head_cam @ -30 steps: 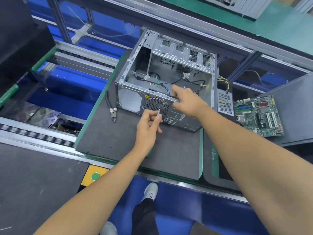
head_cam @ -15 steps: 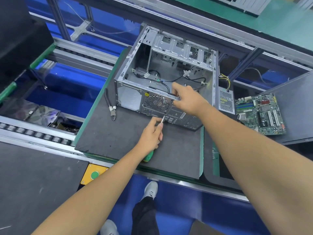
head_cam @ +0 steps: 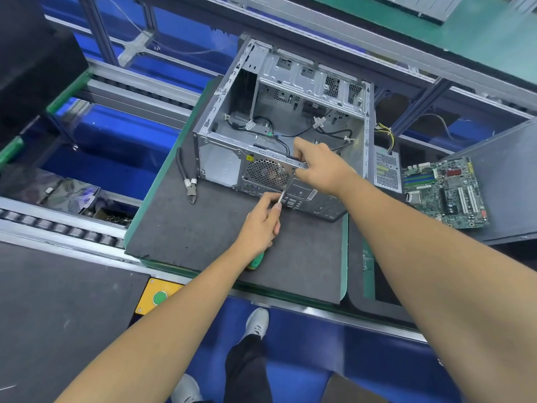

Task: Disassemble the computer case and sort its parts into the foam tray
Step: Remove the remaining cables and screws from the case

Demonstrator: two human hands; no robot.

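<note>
The computer case [head_cam: 279,123] is a bare grey metal shell with its side panel off, open side up, showing loose black cables [head_cam: 290,132] on its floor and perforated drive bays along the far wall. It lies on its side on a dark foam mat [head_cam: 203,228], its long axis running away from the person and slightly rightward; the rear panel — round fan grille [head_cam: 267,173], port cutouts — faces the person.

The right hand [head_cam: 322,167] grips the top rim of that rear panel, fingers curled over the edge. The left hand [head_cam: 261,222] holds a screwdriver [head_cam: 281,196], fingers wrapped round the green handle, the metal shaft pointing up at the rear panel just below the fan grille.

Cutting pliers [head_cam: 187,181] lie on the mat just left of the case. A power supply [head_cam: 386,170] and a green motherboard [head_cam: 444,193] lie to the right.
</note>
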